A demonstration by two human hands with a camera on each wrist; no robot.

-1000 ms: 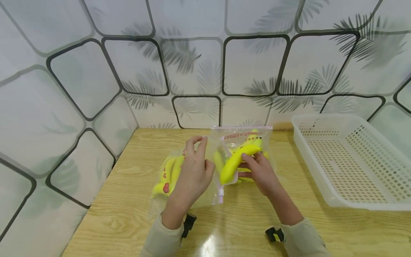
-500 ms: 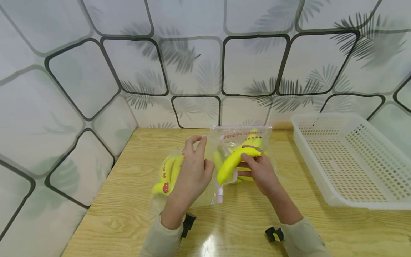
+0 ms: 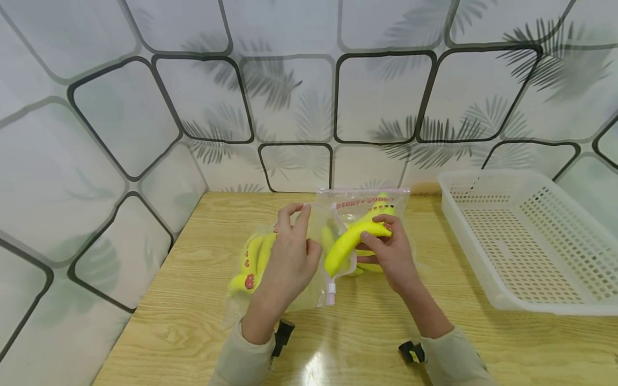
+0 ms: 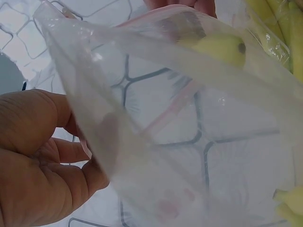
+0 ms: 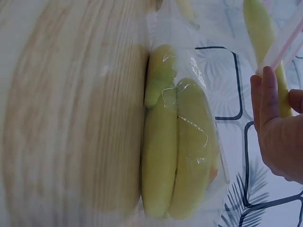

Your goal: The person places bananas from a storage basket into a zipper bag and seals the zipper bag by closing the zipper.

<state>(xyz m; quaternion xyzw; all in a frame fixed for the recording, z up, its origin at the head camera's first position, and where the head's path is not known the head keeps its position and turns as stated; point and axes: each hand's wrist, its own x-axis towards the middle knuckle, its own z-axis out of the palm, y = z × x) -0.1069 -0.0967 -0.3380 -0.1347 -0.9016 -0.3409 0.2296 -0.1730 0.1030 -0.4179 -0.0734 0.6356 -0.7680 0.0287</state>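
My left hand (image 3: pixel 289 262) pinches the edge of a clear zip bag (image 3: pixel 316 292) and holds its mouth open. Pink zip strips and a white slider (image 3: pixel 331 289) run along that mouth, and several bananas (image 3: pixel 260 254) with red prints showing over them lie in the bag's left part. In my right hand (image 3: pixel 393 254) is a smooth yellow banana (image 3: pixel 347 244), gripped near its upper end between thumb and fingers. Its lower end points into the bag's mouth. The left wrist view shows the banana's dark-tipped end (image 4: pixel 227 49) at the opening, partly behind the film.
Behind my right hand lies a second zip bag (image 3: pixel 338 197) with red lettering and several bananas inside. A white perforated plastic basket (image 3: pixel 499 300) stands at the right on the wooden table (image 3: pixel 367 343). A patterned wall covering (image 3: pixel 299 166) rises behind the table.
The banana's lower end has shifted slightly left toward the bag's mouth. My right fingers have moved over the banana's upper end. My left hand has stayed in place.
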